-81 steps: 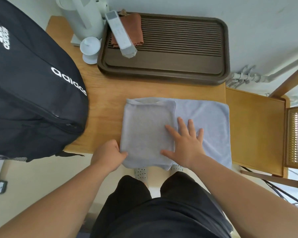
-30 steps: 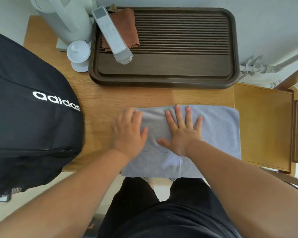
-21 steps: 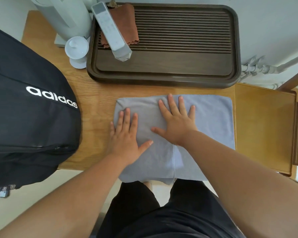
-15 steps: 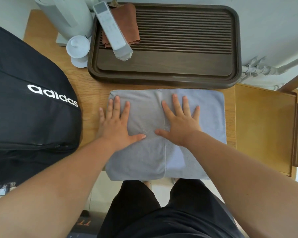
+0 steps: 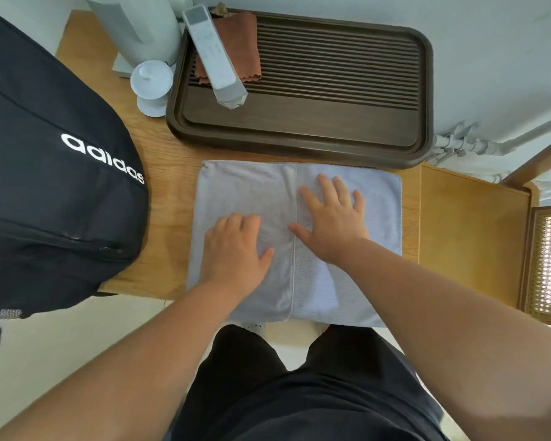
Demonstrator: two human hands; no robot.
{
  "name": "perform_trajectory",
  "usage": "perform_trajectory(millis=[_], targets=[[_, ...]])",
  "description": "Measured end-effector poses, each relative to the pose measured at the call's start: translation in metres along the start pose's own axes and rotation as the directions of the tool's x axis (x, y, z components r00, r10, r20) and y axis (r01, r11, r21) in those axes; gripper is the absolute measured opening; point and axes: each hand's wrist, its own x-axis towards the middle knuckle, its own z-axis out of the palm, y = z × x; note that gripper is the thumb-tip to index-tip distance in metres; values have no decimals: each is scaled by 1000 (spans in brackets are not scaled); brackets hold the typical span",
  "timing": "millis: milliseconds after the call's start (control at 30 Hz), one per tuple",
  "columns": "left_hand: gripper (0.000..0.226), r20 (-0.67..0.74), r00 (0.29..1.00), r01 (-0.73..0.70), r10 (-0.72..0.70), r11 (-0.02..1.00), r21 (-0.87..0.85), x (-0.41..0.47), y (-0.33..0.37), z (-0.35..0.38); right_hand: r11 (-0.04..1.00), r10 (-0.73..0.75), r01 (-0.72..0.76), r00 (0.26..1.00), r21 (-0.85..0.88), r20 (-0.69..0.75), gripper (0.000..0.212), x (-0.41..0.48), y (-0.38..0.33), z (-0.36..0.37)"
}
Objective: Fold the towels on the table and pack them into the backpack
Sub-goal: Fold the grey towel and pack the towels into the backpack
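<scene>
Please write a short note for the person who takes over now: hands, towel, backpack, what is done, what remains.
Left hand rests on the towel, fingers bent; a grip cannot be told.
Right hand presses it flat, fingers spread.
The towel lies on the table, one fold made, near edge overhanging.
The backpack sits to its left; inside not visible.
Remaining: finish folding, then pack it.

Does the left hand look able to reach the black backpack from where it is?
Probably yes. The left hand rests on the grey towel, and only bare table lies between it and the backpack.
</scene>
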Motion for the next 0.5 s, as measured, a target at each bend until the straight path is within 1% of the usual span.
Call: perform_trajectory(millis=[67, 100, 200, 333, 433, 500], targets=[[34, 32, 999, 44, -42, 997, -63, -16, 15, 6, 996, -90, 90, 996, -3, 12, 72, -3, 9, -1], [33, 61, 996, 76, -71, 994, -83, -23, 23, 9, 991, -132, 132, 991, -12, 23, 71, -3, 15, -2], [38, 132, 972, 207, -194, 974, -93, -43, 45, 17, 970, -239, 242, 969, -37, 61, 71, 2, 28, -5], [44, 181, 915, 377, -360, 923, -74, -64, 71, 28, 939, -335, 339, 939, -54, 74, 73, 11, 37, -18], [45, 212, 864, 484, -457, 870, -98, -77, 86, 31, 913, -408, 406, 912, 47, 50, 66, 16, 33, -29], [40, 205, 839, 536, -504, 829, -157, -84, 93, 32, 908, -408, 399, 912, 125, 52, 62, 21, 25, -34]])
